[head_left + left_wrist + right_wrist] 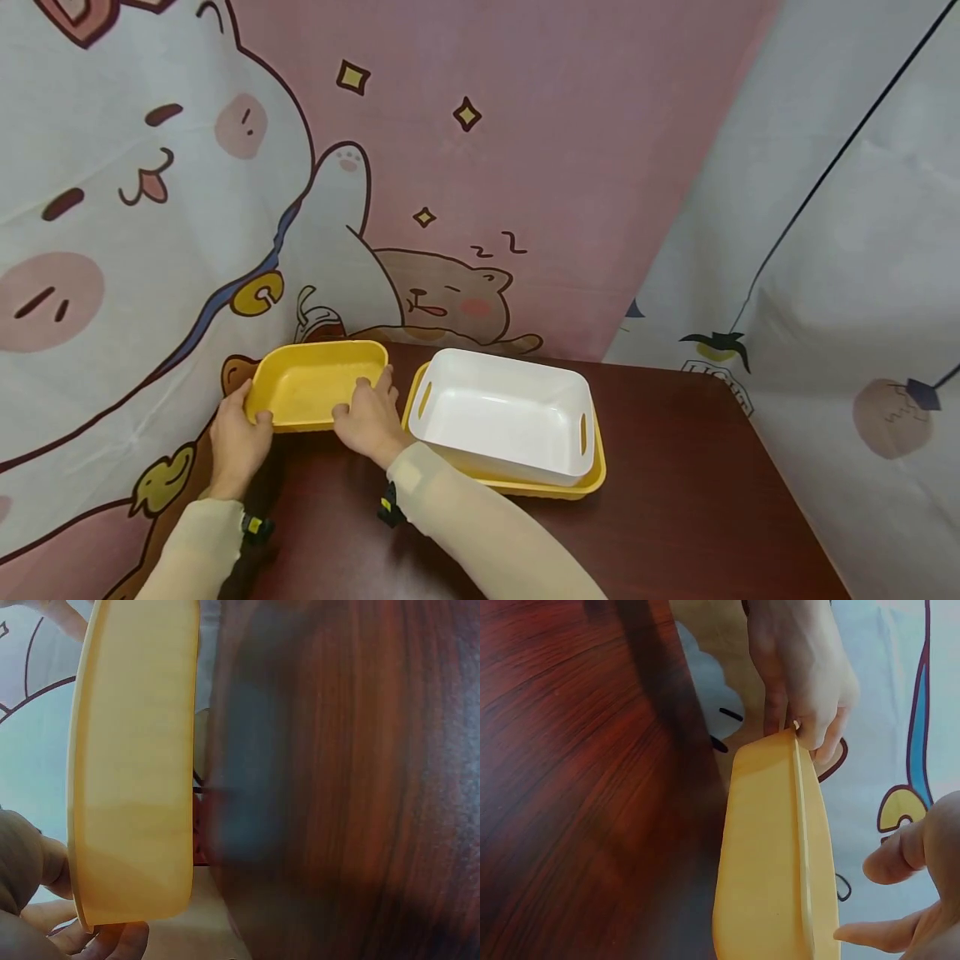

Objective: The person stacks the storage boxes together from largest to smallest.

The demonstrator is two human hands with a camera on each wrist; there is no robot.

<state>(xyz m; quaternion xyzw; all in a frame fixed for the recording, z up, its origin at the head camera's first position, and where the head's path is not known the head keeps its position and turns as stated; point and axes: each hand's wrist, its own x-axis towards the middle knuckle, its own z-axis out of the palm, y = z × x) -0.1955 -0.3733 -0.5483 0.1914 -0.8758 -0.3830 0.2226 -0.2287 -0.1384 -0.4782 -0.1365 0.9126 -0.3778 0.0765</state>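
Observation:
At the left of the table I hold a small yellow plastic tray (303,383) with rounded corners. My left hand (240,437) grips its left end, thumb on the near side and fingers around the corner, as the left wrist view shows. A narrow gap shows between the tray's base and the tabletop there. My right hand (371,419) reaches over the right end with fingers spread. In the right wrist view its thumb stands off the rim, and one fingertip (855,935) is at or near it. Whether the other fingers touch is hidden.
Right of my right hand, a white basket (495,417) with handle slots sits in a larger yellow tray (588,483). Both are on the dark red-brown wooden table (675,500). A cartoon-printed cloth (562,167) hangs behind and at the sides.

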